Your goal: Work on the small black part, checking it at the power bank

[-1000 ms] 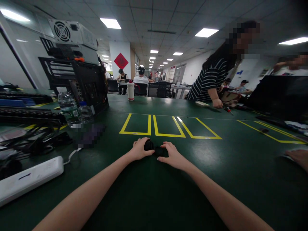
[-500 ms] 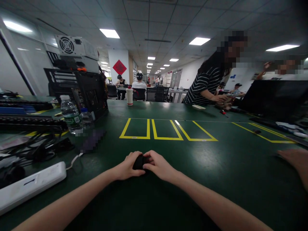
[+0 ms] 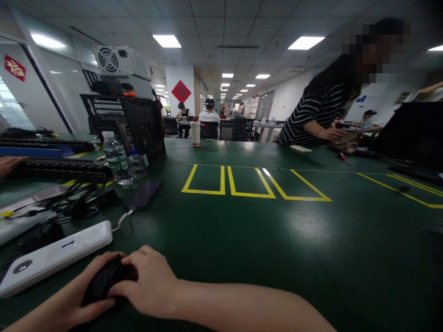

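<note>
A small black bundle (image 3: 104, 279), dark and soft-looking, is held low over the green table between my two hands. Along its left side, my left hand (image 3: 81, 293) is closed around it with the thumb stretched below. From the right, my right hand (image 3: 150, 281) pinches its edge, and those fingertips partly cover it. What exactly the bundle is, I cannot make out. Just beyond my left hand lies a long white power strip (image 3: 86, 237).
Black cables (image 3: 76, 205), a water bottle (image 3: 116, 159) and a computer case (image 3: 138, 124) occupy the left side. Yellow tape outlines (image 3: 204, 192) mark the green tabletop (image 3: 221, 235). A person in a striped top (image 3: 321, 110) leans over the far right. Another person's hand (image 3: 12, 165) shows at the left edge.
Both hands have moved left and closer to me, carrying the black bundle to beside the power strip. The view has turned slightly left. A hand at the right edge has left view.
</note>
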Tool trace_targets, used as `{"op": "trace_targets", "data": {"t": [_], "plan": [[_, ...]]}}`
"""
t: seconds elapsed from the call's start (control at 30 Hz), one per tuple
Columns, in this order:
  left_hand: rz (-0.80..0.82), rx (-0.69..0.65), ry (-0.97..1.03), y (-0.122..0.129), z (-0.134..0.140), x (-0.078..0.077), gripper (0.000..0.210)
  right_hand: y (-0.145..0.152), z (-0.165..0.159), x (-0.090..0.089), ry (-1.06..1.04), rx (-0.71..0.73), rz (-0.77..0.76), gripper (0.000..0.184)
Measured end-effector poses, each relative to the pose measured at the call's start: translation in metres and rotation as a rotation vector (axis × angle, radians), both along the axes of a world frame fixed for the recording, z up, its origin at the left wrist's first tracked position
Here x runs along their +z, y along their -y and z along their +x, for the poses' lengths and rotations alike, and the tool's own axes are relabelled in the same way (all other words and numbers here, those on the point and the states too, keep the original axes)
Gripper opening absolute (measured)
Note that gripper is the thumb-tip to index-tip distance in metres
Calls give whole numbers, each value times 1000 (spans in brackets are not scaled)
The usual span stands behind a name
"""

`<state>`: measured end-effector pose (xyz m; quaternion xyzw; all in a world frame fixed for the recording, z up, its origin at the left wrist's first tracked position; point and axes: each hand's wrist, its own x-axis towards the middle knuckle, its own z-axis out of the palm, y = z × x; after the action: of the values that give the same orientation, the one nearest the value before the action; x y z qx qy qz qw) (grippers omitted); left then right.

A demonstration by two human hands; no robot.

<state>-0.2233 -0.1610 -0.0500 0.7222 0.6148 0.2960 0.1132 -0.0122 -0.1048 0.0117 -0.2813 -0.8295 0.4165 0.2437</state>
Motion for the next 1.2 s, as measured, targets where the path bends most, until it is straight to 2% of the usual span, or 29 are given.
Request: {"op": "trace_targets", "data": {"t": [0.13,0.23,0.33,0.43,0.5,0.6,0.67,0.77,0.9,1.07,1.2], "plan": [[-8,11,128,3,-13,0,60,-2,-20,5,51,19,-14,53],[-87,23,137,-3,-11,13,60,-10,-25,4,86,27,-49,50],[-238,-8,58,-19,4,31,59,-24,-20,1,65,-6,-28,42],[-218,-69,105,-53,34,46,64,-47,-2,-1,50,-60,-9,35],[-220,-162,117,-84,62,52,63,-66,20,0,6,-146,-83,38],[-209,-302,126,-136,111,55,64,-96,66,1,-70,-275,-205,38],[-186,-394,151,-165,144,55,63,-112,101,1,-103,-338,-233,35],[-161,-503,176,-188,185,53,62,-122,146,1,-133,-389,-236,32],[-92,-564,161,-187,210,52,63,-116,173,-4,-218,-345,-223,30],[-11,-559,122,-168,211,57,65,-104,174,-11,-257,-317,-139,32],[34,-563,82,-162,211,58,60,-98,176,-9,-218,-317,-47,35]]}}
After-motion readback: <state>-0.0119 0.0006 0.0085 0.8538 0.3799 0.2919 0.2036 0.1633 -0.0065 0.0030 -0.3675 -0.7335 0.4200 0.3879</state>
